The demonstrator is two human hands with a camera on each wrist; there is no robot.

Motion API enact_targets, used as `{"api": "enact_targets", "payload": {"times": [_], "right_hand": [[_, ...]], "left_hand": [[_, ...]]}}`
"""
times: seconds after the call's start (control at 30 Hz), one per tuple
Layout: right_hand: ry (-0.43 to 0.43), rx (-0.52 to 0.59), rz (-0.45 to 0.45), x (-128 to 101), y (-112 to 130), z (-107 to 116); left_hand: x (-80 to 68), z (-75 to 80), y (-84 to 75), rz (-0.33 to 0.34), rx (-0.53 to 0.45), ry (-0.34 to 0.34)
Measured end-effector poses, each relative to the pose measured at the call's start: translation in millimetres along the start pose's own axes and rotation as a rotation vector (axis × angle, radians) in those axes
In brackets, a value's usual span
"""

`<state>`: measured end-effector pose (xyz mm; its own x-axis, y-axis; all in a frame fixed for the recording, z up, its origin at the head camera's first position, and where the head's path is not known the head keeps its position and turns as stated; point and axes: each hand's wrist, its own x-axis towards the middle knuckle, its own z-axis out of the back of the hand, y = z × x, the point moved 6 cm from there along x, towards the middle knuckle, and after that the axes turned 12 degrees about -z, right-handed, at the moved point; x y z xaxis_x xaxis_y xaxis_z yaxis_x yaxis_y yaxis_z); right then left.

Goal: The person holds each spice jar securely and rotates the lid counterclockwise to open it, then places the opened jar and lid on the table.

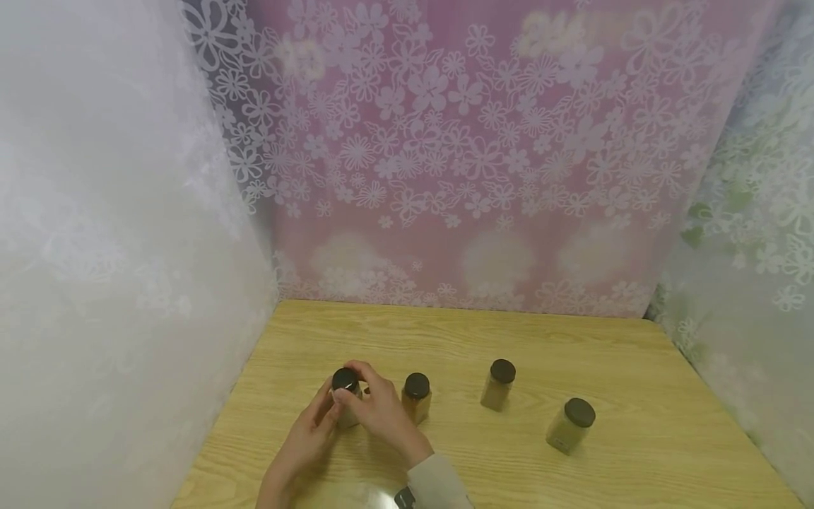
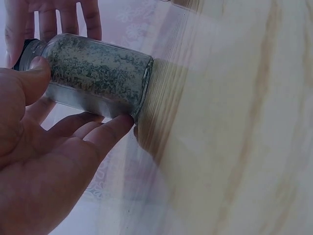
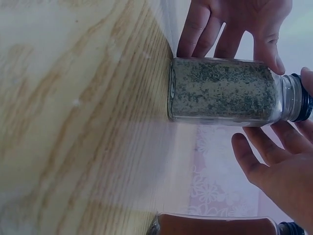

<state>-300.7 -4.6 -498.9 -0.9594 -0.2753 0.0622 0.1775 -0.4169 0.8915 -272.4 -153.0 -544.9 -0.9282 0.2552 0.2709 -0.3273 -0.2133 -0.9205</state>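
Lower left of frame: herb jar [image 1: 346, 403] upright on table [image 1: 636, 452], left hand [image 1: 305, 442] cradling glass, right hand [image 1: 381, 410] fingers curled round black lid [image 1: 344, 379]; unscrewing apparently underway, twist needed next.

A glass jar [image 3: 222, 91] of green flakes stands on the wooden desk [image 3: 73, 122], its black lid at the right edge of the frame. The left hand [image 3: 239, 24] touches it from the top, the right hand [image 3: 279, 166] reaches from lower right. A second jar [image 3: 215, 225] shows at the bottom edge.

A staged tabletop booth: a wooden table [image 1: 636, 367] walled in by flower-patterned translucent sheets [image 1: 483, 155].
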Motion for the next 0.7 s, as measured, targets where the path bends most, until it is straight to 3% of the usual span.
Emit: {"api": "enact_targets", "payload": {"times": [0.27,0.53,0.7], "right_hand": [[-0.040,-0.090,0.066,-4.6,5.6,2.1],[-0.080,-0.152,0.075,-6.8,11.3,4.1],[-0.116,-0.265,0.116,-8.4,14.3,2.7]], "left_hand": [[-1.5,0.9,-1.0,0.013,0.005,0.000],[-1.7,1.8,-0.9,0.033,0.013,-0.005],[-2.3,1.3,-1.0,0.043,0.010,-0.002]]}}
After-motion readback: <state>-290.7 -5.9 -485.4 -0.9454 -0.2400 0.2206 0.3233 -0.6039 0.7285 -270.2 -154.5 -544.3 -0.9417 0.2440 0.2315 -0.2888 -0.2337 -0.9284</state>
